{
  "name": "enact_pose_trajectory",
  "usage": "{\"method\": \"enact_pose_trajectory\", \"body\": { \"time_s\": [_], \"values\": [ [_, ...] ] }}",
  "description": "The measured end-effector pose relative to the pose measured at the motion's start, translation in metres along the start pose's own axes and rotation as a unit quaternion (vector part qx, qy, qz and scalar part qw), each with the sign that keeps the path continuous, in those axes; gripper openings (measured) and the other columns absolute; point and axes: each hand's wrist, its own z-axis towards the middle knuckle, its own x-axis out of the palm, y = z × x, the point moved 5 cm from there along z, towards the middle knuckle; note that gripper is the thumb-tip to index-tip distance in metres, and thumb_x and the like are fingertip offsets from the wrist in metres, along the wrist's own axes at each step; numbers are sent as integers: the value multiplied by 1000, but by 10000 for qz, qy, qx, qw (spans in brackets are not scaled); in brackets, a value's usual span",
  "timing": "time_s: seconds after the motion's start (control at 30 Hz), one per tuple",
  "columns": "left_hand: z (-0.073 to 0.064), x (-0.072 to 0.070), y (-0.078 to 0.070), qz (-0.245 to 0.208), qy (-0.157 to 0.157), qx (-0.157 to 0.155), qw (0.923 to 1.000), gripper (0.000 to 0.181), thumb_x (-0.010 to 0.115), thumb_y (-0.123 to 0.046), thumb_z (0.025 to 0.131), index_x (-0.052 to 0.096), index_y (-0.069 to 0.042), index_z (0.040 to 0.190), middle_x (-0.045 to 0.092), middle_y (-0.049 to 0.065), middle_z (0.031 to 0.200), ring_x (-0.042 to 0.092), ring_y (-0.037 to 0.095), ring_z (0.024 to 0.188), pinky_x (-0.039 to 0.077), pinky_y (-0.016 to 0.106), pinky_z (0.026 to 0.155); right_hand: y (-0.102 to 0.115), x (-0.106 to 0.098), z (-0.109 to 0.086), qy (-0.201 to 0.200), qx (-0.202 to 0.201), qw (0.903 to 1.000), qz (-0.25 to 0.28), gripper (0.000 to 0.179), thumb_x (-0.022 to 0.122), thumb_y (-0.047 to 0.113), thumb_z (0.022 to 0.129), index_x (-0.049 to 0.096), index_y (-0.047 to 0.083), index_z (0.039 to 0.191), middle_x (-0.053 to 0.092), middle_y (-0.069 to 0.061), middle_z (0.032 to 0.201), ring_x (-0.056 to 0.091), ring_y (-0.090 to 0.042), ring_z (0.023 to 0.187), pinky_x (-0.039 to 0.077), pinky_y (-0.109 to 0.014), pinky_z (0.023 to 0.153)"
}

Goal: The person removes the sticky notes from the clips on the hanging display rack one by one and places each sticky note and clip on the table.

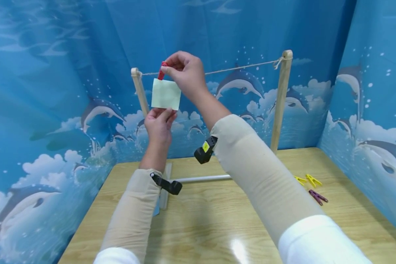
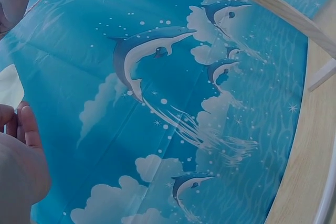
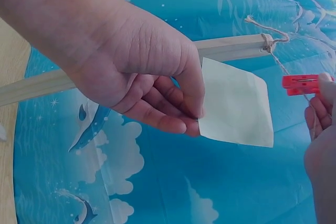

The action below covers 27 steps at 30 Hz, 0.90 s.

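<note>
A pale green square of paper (image 1: 166, 94) is pinched at its lower edge between the thumb and fingers of my left hand (image 1: 159, 128). Above it, my right hand (image 1: 192, 75) pinches a red clothespin (image 1: 161, 72) at the string (image 1: 242, 68), near the left post. From the right wrist view, a gap shows between the clothespin (image 3: 299, 84) and the paper (image 3: 236, 106), and the string passes by the clothespin. Whether the clothespin bites the string I cannot tell. The left wrist view catches only a corner of the paper (image 2: 10, 85).
The string runs between a left wooden post (image 1: 140, 90) and a right one (image 1: 281, 102). A white rod (image 1: 201, 179) lies low across the stand. On the wooden table (image 1: 201, 223), two yellow clothespins (image 1: 313, 180) and a purple clothespin (image 1: 318, 197) lie at right. A dolphin-print curtain (image 1: 237, 29) hangs behind.
</note>
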Motion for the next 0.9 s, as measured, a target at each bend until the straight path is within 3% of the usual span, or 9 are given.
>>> {"method": "enact_pose_trajectory", "body": {
  "time_s": [0.17,0.33,0.9],
  "values": [
    [0,-1,0,-31,71,-11,10000,35,71,-12,74,57,-4,105,56,15,106,61,28,91,50,34,79,15,-6,-8,-239,-202,9982,520,14,66,9,77,64,0,86,62,-8,83,57,-17,77,49,-21,71],
    [-1,-2,-1,3,146,7,9999,36,72,-13,74,57,-5,106,57,14,108,60,28,92,50,34,79,25,-16,-16,-312,-235,9969,687,13,66,7,78,63,-2,87,63,-9,84,59,-18,79,49,-21,74],
    [-10,-6,-12,234,327,127,9991,37,73,-13,73,57,-3,104,58,16,105,62,26,82,52,32,73,13,-47,-47,-233,-301,9962,785,17,66,7,78,62,-5,89,63,-11,88,61,-20,82,49,-26,80]
  ]
}}
